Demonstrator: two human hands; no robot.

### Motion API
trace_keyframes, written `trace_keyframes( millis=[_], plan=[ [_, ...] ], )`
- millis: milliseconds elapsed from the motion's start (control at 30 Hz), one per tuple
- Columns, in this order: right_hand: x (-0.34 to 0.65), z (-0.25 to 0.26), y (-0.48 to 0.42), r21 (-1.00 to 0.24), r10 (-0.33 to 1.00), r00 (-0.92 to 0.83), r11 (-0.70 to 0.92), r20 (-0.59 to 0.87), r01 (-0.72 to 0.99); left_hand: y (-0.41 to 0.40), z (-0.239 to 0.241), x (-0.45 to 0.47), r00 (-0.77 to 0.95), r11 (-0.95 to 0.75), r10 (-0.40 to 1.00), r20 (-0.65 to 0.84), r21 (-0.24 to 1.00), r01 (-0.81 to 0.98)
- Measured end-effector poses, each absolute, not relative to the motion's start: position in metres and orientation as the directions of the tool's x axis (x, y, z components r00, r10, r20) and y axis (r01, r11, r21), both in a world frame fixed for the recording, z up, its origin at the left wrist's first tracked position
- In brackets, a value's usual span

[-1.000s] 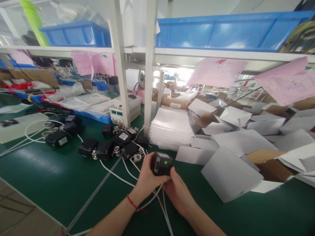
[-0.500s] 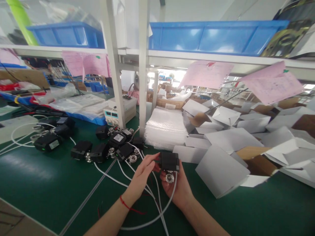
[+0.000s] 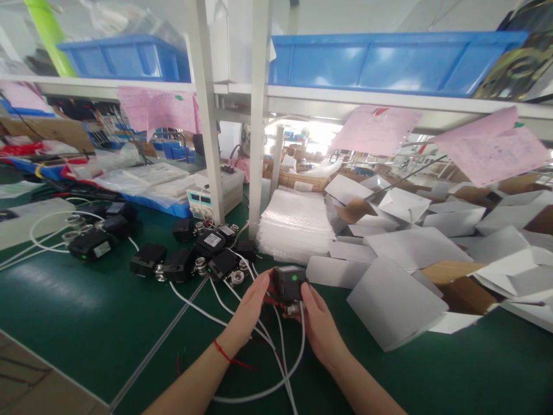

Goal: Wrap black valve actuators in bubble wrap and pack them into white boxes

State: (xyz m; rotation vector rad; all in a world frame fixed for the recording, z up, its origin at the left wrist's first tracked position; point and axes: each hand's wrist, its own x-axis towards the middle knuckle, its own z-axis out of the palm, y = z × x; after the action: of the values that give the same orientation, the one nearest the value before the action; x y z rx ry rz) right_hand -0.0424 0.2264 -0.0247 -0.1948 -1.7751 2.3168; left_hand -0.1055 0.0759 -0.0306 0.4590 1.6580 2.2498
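A small black box-shaped device (image 3: 288, 282) with a green dot on its face and a metal fitting below is held up over the green mat between both hands. My left hand (image 3: 249, 311) grips its left side with the fingers curled round it. My right hand (image 3: 317, 325) holds it from the right and beneath, thumb on its face. A white tube (image 3: 298, 351) runs from the device down in a loop towards me. A red string is tied round my left wrist.
Several more black devices (image 3: 207, 253) with white tubes lie on the green mat (image 3: 86, 311) to the left. A stack of bubble-wrap bags (image 3: 297, 225) stands behind. Flat white cartons (image 3: 395, 302) are heaped at the right. White shelf posts (image 3: 256, 132) rise just behind the devices.
The device was turned in my hands: half a second ago its metal fitting faced me, now the green-dot face shows again. My left hand has closed back onto its side.
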Motion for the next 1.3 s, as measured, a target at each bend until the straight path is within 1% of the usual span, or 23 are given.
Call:
trace_keyframes(
  millis=[33,67,200,267,333,400,433,500,567,633,700,767,800,867,967,1000,1033,1067,1100,1133,1200,1233,1300],
  plan=[
    [-0.042,-0.024,0.229,-0.984,0.262,-0.961,-0.127,0.091,-0.128,0.074,-0.029,-0.104,-0.905,-0.27,0.419,0.068,0.961,-0.053],
    [-0.041,-0.022,0.231,-0.987,0.267,-0.954,-0.045,0.135,-0.152,0.072,-0.026,-0.102,-0.906,-0.254,0.419,0.065,0.966,-0.048],
    [-0.038,-0.014,0.238,-0.957,0.226,-0.939,0.189,0.26,-0.22,0.066,-0.008,-0.091,-0.864,-0.167,0.492,0.105,0.986,0.024],
    [-0.036,-0.013,0.237,-0.938,0.176,-0.944,0.261,0.279,-0.228,0.066,-0.002,-0.087,-0.853,-0.139,0.513,0.101,0.99,0.034],
    [-0.035,-0.014,0.235,-0.962,0.122,-0.969,0.194,0.217,-0.191,0.068,-0.001,-0.086,-0.89,-0.165,0.455,0.018,0.984,-0.065],
    [-0.033,-0.009,0.234,-0.989,0.068,-0.99,0.092,0.123,-0.116,0.07,-0.002,-0.089,-0.928,-0.242,0.362,-0.088,0.953,-0.185],
    [-0.032,-0.004,0.235,-0.995,0.023,-0.997,0.077,0.072,-0.07,0.07,-0.003,-0.091,-0.94,-0.283,0.318,-0.124,0.934,-0.219],
    [-0.029,0.011,0.241,-0.991,-0.099,-0.995,0.129,-0.03,0.017,0.068,-0.003,-0.096,-0.957,-0.333,0.258,-0.136,0.917,-0.22],
    [-0.028,0.03,0.253,-0.979,-0.2,-0.976,0.2,-0.089,0.048,0.065,-0.001,-0.098,-0.965,-0.34,0.232,-0.126,0.919,-0.202],
    [-0.03,0.044,0.268,-0.985,-0.194,-0.98,0.175,-0.046,0.012,0.064,0.004,-0.095,-0.944,-0.316,0.297,-0.142,0.918,-0.238],
    [-0.035,0.045,0.278,-0.986,-0.124,-0.992,0.161,0.011,-0.031,0.068,0.007,-0.088,-0.878,-0.288,0.448,-0.171,0.902,-0.322],
    [-0.04,0.035,0.278,-0.975,-0.107,-0.994,0.221,0.003,-0.027,0.073,0.009,-0.081,-0.797,-0.281,0.567,-0.208,0.861,-0.423],
    [-0.04,0.029,0.274,-0.962,-0.128,-0.992,0.273,-0.011,-0.024,0.075,0.009,-0.08,-0.778,-0.292,0.586,-0.228,0.836,-0.465],
    [-0.037,0.022,0.26,-0.93,-0.21,-0.978,0.361,-0.008,-0.07,0.077,0.008,-0.081,-0.818,-0.338,0.518,-0.25,0.819,-0.464],
    [-0.024,0.035,0.243,-0.863,-0.339,-0.938,0.45,0.073,-0.229,0.072,0.008,-0.088,-0.954,-0.35,0.26,-0.15,0.906,-0.238],
    [-0.021,0.043,0.242,-0.84,-0.368,-0.925,0.47,0.092,-0.27,0.07,0.008,-0.09,-0.977,-0.322,0.19,-0.101,0.933,-0.16],
    [-0.02,0.051,0.244,-0.817,-0.379,-0.919,0.492,0.109,-0.3,0.068,0.008,-0.09,-0.985,-0.281,0.162,-0.059,0.954,-0.103],
    [-0.021,0.056,0.248,-0.791,-0.372,-0.918,0.517,0.136,-0.327,0.067,0.007,-0.089,-0.983,-0.238,0.181,-0.033,0.968,-0.076],
    [-0.024,0.058,0.255,-0.773,-0.321,-0.93,0.539,0.177,-0.333,0.067,0.007,-0.087,-0.971,-0.206,0.236,-0.028,0.975,-0.078],
    [-0.029,0.057,0.262,-0.767,-0.24,-0.946,0.556,0.22,-0.319,0.068,0.006,-0.084,-0.954,-0.193,0.299,-0.037,0.976,-0.098],
    [-0.039,0.044,0.274,-0.778,-0.1,-0.957,0.563,0.273,-0.281,0.072,0.005,-0.08,-0.912,-0.23,0.398,-0.094,0.953,-0.199],
    [-0.043,0.035,0.277,-0.785,-0.078,-0.959,0.558,0.274,-0.27,0.074,0.004,-0.079,-0.898,-0.271,0.417,-0.141,0.924,-0.271],
    [-0.047,0.018,0.273,-0.799,-0.127,-0.96,0.533,0.25,-0.278,0.076,0.003,-0.079,-0.883,-0.357,0.408,-0.23,0.85,-0.387]
  ],
)
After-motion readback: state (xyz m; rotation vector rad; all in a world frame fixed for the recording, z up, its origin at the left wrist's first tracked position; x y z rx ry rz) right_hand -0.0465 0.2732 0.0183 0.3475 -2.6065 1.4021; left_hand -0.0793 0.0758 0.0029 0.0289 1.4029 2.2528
